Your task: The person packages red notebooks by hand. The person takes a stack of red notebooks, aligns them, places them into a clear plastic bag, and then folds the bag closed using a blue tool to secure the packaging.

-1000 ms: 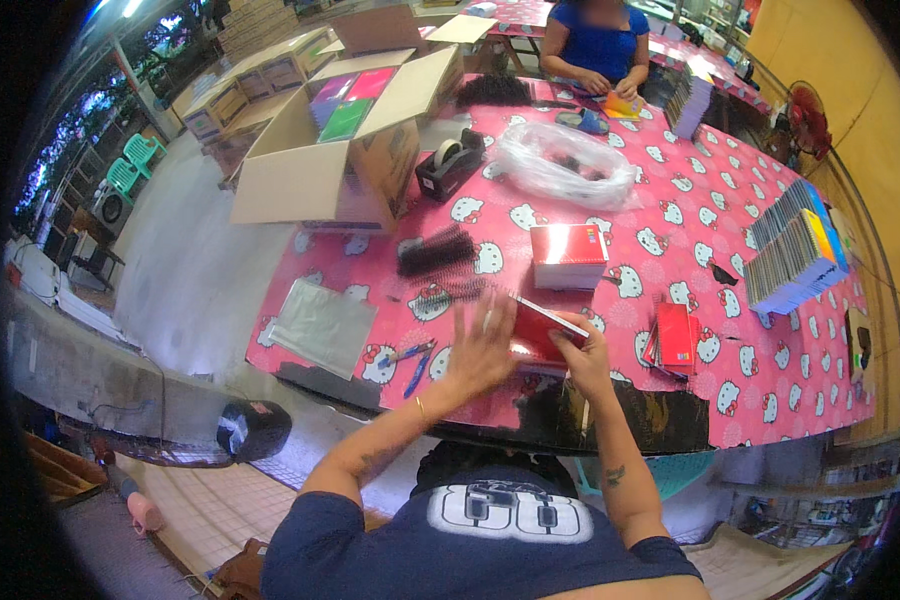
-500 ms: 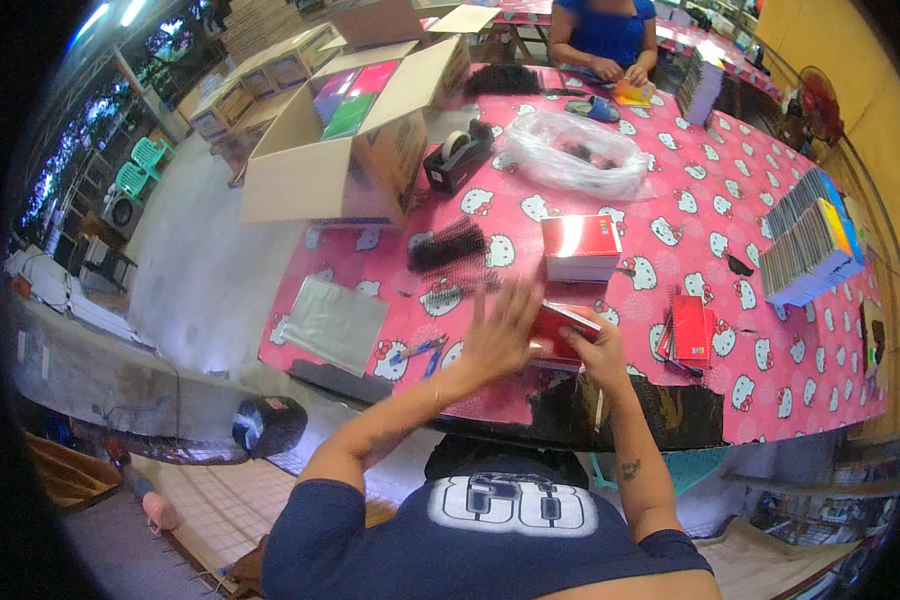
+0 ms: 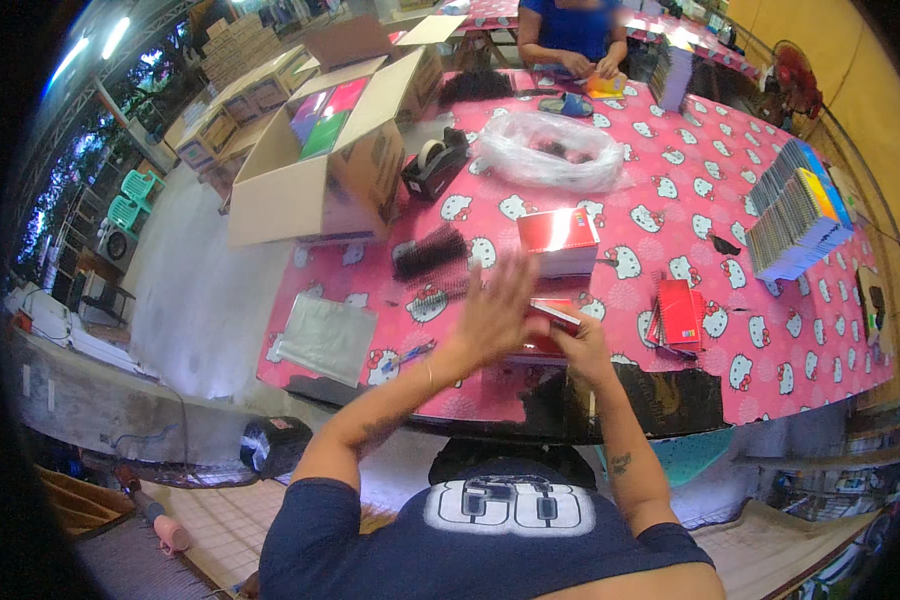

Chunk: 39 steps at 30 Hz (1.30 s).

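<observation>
My left hand (image 3: 497, 310) is open, with its fingers stretched out and slightly blurred. It is just left of a small red notebook (image 3: 552, 304), and its fingertips overlap the near-left side of a stack of red notebooks (image 3: 558, 232) in view. My right hand (image 3: 583, 352) pinches the right edge of the small notebook between thumb and fingers. Part of that notebook is hidden behind my hands. Beyond my left hand lie black wire binding combs (image 3: 430, 253). To the right of my right hand are several red spiral notebooks (image 3: 679, 314) in a loose pile.
Clear plastic sheets (image 3: 325, 338) and a blue pen-like tool (image 3: 408, 356) lie at left. Farther back are an open carton (image 3: 280, 200), a tape dispenser (image 3: 435, 165) and a plastic bag (image 3: 555, 150). Spiral notebooks (image 3: 795, 235) stand at right. Another person's hands (image 3: 592, 68) work across the table.
The whole view has shifted a little. My left hand has moved slightly away from me, toward the notebook stack. My right hand still grips the small red notebook.
</observation>
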Motion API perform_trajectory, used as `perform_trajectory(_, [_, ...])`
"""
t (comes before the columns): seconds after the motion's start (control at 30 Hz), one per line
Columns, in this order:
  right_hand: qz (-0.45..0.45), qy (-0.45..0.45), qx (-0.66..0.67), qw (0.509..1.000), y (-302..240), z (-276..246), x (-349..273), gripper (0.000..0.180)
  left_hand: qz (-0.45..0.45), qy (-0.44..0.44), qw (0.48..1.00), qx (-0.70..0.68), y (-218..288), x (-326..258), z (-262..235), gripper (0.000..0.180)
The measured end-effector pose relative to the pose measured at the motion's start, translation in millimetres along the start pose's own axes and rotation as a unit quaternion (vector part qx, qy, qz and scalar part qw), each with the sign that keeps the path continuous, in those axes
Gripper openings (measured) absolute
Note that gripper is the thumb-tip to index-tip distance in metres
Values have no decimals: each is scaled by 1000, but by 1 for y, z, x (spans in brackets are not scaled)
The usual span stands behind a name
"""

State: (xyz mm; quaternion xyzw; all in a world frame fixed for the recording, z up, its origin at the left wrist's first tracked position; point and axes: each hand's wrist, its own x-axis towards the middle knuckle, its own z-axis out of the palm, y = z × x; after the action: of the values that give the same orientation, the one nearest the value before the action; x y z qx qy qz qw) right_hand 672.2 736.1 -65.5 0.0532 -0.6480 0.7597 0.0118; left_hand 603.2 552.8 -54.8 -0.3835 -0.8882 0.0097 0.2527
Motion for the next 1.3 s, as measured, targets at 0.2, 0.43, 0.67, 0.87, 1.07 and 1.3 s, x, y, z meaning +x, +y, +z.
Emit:
perform_trajectory(0.2, [-25,8,-40,999,6,1,-4,35,-28,108,986,-120,22,-13,3,96])
perform_trajectory(0.43, [-3,2,-75,997,22,-11,-7,34,-57,49,985,-157,34,8,-10,94])
perform_trajectory(0.67, [-59,27,-36,997,16,0,-6,30,-7,151,975,-166,54,-30,14,94])
perform_trajectory(0.87, [-34,34,1,999,25,-4,-4,30,12,49,979,-200,57,-31,6,89])
perform_trajectory(1.07, [-29,33,-15,999,28,-4,-5,34,22,34,981,-191,54,-14,0,91])
perform_trajectory(1.3, [-18,37,-68,997,15,-4,-4,30,-27,21,960,-277,76,-35,-15,91])
